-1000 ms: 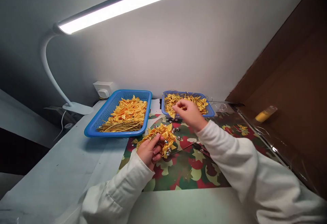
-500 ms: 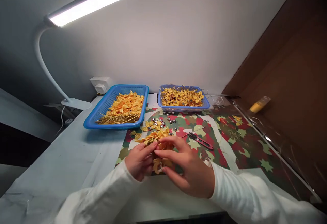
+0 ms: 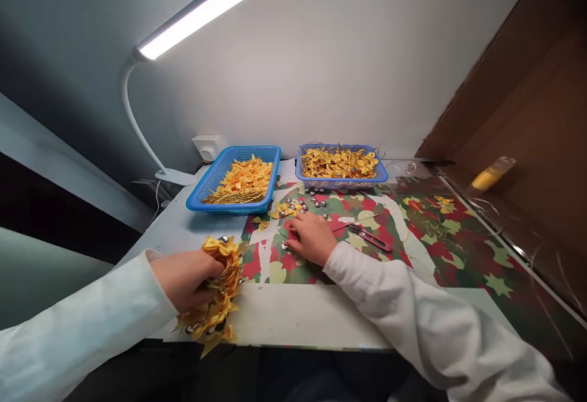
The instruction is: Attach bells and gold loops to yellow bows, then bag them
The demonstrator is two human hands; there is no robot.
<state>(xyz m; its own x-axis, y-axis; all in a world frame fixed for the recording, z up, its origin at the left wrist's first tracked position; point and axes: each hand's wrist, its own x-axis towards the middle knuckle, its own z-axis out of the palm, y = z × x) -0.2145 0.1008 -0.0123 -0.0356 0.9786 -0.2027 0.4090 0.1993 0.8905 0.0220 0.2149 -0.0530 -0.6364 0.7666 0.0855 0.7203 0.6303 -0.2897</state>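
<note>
My left hand (image 3: 186, 280) is closed round a bunch of yellow ribbon bows with small silver bells (image 3: 219, 295), held over the near-left edge of the table. My right hand (image 3: 310, 237) rests on the patterned mat (image 3: 413, 231), fingers curled among loose silver bells (image 3: 298, 205) and a few loose yellow bows (image 3: 284, 209); whether it holds anything is hidden. Small scissors with dark red handles (image 3: 369, 238) lie just right of that hand.
A blue tray (image 3: 215, 176) of yellow bows and gold strings sits at the back left. A smaller blue basket (image 3: 342, 179) of bows stands at the back centre. A white desk lamp (image 3: 151, 115) arches on the left. A brown board (image 3: 527, 102) rises on the right.
My left hand carried the bunch of bows left and toward me, to the table's near edge. My right hand let go of the bunch and reached forward to the loose bells. The camera turned left.
</note>
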